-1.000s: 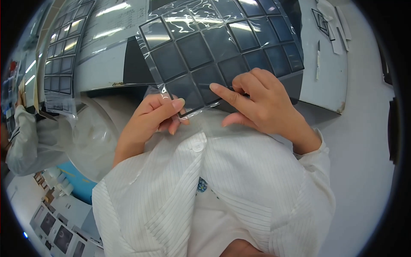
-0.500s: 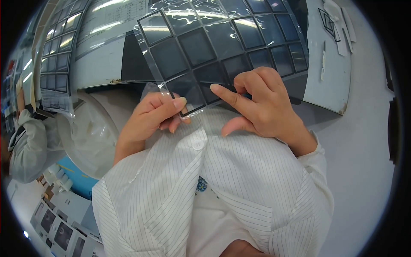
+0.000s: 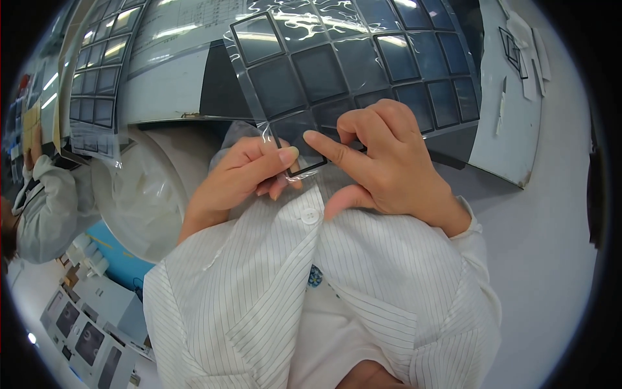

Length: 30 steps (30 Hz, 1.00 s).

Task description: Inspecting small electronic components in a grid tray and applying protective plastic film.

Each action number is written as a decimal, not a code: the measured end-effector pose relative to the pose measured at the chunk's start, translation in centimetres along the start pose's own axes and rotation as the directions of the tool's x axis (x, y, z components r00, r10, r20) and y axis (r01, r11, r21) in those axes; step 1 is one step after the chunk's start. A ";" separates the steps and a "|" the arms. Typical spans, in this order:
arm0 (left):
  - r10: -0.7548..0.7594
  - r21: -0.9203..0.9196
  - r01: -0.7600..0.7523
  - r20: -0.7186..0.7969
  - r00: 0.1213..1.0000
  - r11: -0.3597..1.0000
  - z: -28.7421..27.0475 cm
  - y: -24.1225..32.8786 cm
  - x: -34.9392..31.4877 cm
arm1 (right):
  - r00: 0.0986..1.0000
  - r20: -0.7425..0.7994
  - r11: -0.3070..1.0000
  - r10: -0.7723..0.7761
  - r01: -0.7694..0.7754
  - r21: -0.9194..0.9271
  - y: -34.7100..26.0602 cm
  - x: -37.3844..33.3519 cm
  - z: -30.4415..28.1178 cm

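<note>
A clear plastic sheet [image 3: 364,65] carries rows of dark square panels with black borders. It stretches from the worktable towards my body, with light glaring off its film. At its near left corner, my left hand [image 3: 236,172] pinches the film between thumb and fingers, beside a black square frame [image 3: 307,171] at that corner. My right hand [image 3: 395,162] holds nothing; its index finger points left over the corner panel, the thumb is spread below, and the other fingers are curled. Whether the index fingertip touches the film, I cannot tell.
A similar sheet of panels [image 3: 97,81] hangs at the left. Below it stands a white bin with a plastic liner [image 3: 133,201]. Another person's sleeve [image 3: 48,207] shows at far left. A slim knife-like tool [image 3: 501,107] and thin black frames [image 3: 512,52] lie on the table's right [image 3: 492,152].
The view has shifted, so most things sit a little further right. My right index fingertip has moved left, closer to my left thumb. My left hand keeps its pinch on the sheet.
</note>
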<state>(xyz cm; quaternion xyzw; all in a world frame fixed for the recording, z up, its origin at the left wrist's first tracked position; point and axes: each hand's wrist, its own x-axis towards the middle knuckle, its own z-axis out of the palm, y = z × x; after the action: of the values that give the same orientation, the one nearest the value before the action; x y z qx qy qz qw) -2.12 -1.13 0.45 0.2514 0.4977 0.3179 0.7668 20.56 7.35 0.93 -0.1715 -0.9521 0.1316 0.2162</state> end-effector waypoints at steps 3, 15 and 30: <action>0.023 0.058 -0.026 0.059 0.998 0.998 -0.7 -0.3 0.2 | 1.000 -0.003 1.000 -0.003 0.003 0.019 -0.1 0.2 0.1; 0.021 -0.028 -0.018 0.126 0.992 0.999 -1.4 -0.5 0.3 | 0.999 -0.048 0.985 -0.010 0.018 0.169 0.5 -0.2 -1.2; 0.571 0.030 -0.599 0.267 0.776 0.801 -0.9 -2.8 2.5 | 0.948 0.041 0.914 0.315 -0.315 0.256 -2.4 1.6 0.8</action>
<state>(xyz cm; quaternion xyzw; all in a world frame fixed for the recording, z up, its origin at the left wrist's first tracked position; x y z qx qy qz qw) -1.55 -1.07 -3.38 0.4737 0.3134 0.4782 0.6698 18.25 5.68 1.59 -0.2930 -0.8864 0.2880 0.2135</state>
